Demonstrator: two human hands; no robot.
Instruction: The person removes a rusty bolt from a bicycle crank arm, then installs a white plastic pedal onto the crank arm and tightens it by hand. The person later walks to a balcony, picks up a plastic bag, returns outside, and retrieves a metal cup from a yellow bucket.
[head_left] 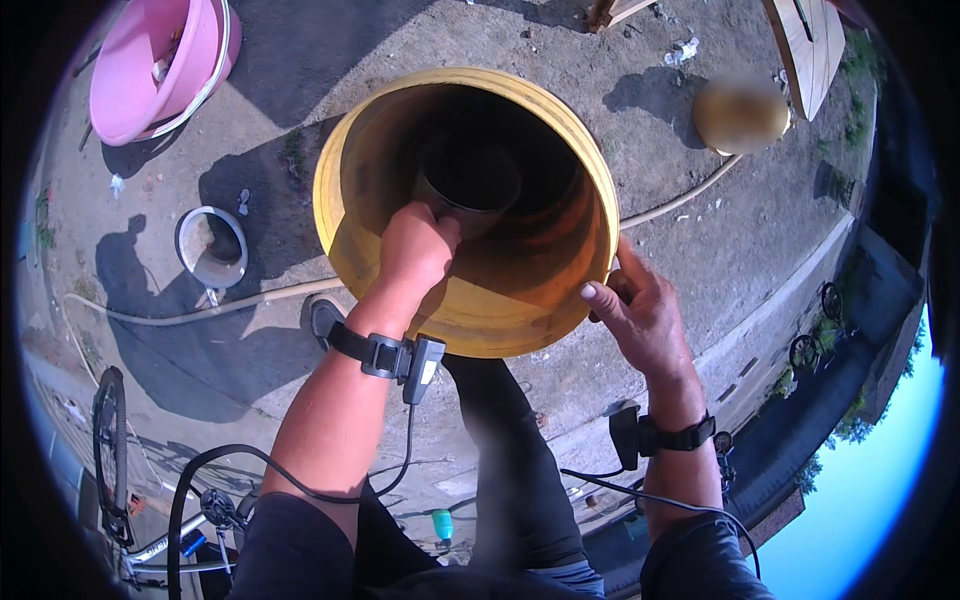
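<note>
A large yellow bucket [500, 312] is tilted with its mouth toward me, and its inside is brown and shaded. My left hand [418, 245] reaches into it, fingers closed on the near edge of a dark, round, cup-like vessel [465, 195]. What the vessel holds, if anything, is lost in shadow. At the bucket's right side, my right hand [645, 310] grips the rim, its thumb showing in front and its other fingers partly hidden.
A pale hose [230, 305] runs over the ground behind the bucket. To the left are a pink basin [130, 75], a small white pail [212, 248] and a bicycle [110, 450]. A round yellowish object [740, 115] and a wooden board [808, 55] are at the far right.
</note>
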